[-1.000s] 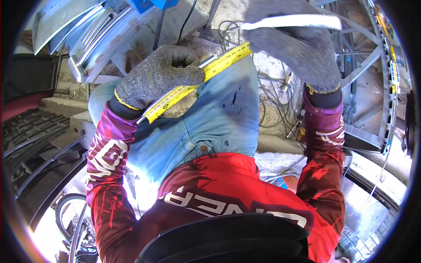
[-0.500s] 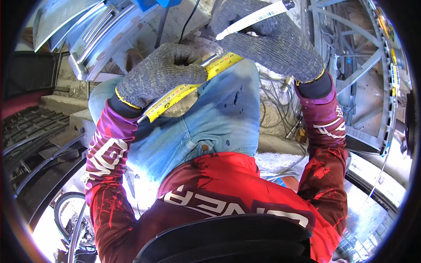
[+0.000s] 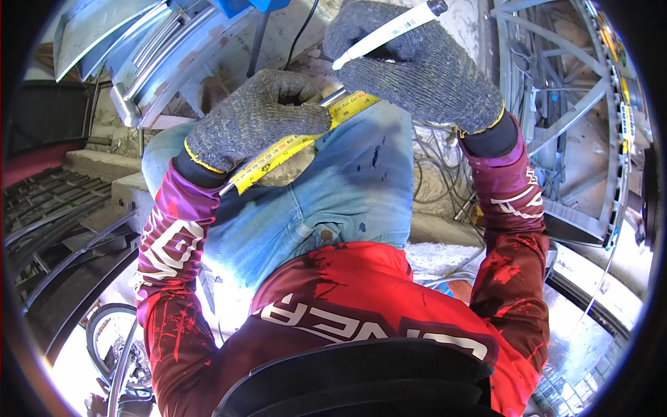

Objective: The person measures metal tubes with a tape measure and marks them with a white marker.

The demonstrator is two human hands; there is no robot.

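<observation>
My left hand (image 3: 260,118), in a grey knit glove, is closed round a yellow tape measure blade (image 3: 276,160) and a thin metal rod (image 3: 227,187) lying along it. Both slant up to the right across my jeans. In my gloved right hand (image 3: 424,76) is a white marker pen (image 3: 389,33), its dark end up to the right and its pale tip down to the left. That tip points toward the left hand and stays apart from the tape. The right hand hides the far end of the tape and rod.
A metal lattice frame (image 3: 570,125) stands on the right. Loose cables (image 3: 441,163) lie on the floor beside my leg. Grey metal pieces (image 3: 149,55) and a blue object (image 3: 250,5) are at the upper left, with a bicycle wheel (image 3: 114,340) at the lower left.
My right hand has shifted slightly left and down with the marker, nearer to the tape. The left hand and the tape have hardly moved.
</observation>
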